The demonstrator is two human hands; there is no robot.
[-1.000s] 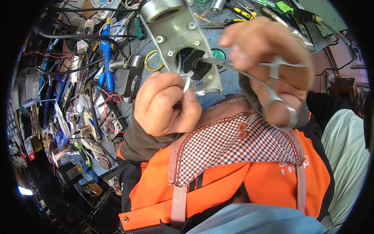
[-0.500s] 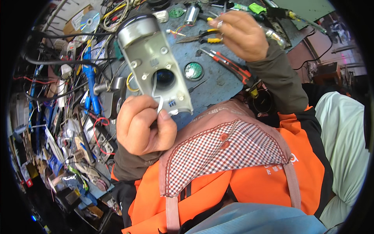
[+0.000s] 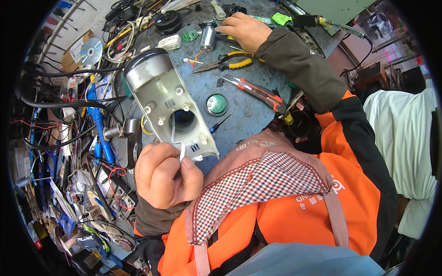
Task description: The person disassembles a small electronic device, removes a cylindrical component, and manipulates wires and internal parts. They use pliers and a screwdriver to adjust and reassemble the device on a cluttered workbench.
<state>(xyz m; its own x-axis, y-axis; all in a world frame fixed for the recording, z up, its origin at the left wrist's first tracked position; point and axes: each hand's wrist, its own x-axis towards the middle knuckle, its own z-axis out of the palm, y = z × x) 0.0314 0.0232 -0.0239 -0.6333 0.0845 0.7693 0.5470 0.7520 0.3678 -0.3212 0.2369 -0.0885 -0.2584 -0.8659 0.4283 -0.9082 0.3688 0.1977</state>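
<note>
My left hand is closed in a pinch on a white wire at the lower end of a pale plastic housing with a silver-and-black rounded top, screw posts and a dark round opening. My right hand reaches to the back of the bench, its loosely bent fingers apart beside a silver cylindrical motor; whatever lies under the fingertips is hidden. Below it are yellow-handled pliers and a red cutter. A round green tin sits right of the housing.
Tangled cables, tools and scrap crowd the left side, among them a blue tool and a disc. A soldering iron lies at the back right. Someone in pale clothing is at the right edge.
My right hand has moved from the housing to the back of the bench; the scissors have left the opening, where the black piece no longer shows. My left hand and housing have shifted left.
</note>
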